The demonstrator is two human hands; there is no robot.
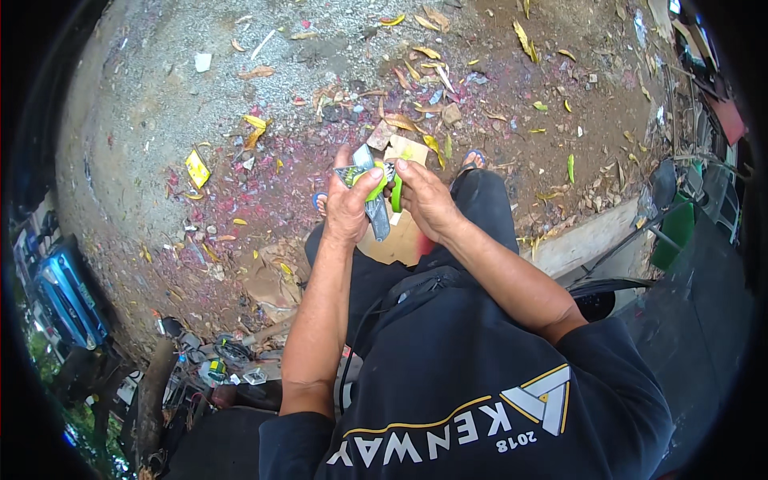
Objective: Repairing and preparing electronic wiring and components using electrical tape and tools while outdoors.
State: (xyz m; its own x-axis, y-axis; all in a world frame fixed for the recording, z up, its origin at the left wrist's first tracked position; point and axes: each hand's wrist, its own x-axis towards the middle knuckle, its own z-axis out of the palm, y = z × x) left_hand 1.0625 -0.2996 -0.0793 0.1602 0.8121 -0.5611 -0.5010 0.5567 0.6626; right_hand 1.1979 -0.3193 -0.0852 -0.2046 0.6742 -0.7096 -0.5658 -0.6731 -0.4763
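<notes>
In front of my lap, my left hand (350, 206) is closed round a lime-green and grey object (376, 212), its thumb pressed on the green part. A grey flat piece sticks up from it and a darker grey end points down toward my lap. I cannot make out what kind of object it is. On its right side, my right hand (430, 200) is closed at a lime-green curved piece (397, 194), with the thumb near the object's top. The right fingers are partly hidden. Below both hands lies a piece of brown cardboard (410, 240), between my knees.
Dirt and gravel ground (312, 72) spreads ahead, strewn with dry leaves and scraps. A stone (382, 134) lies just beyond the cardboard. A concrete edge (580, 240) runs at the right. Tools and oddments (224, 364) are piled at the lower left, beside a wooden log (154, 400).
</notes>
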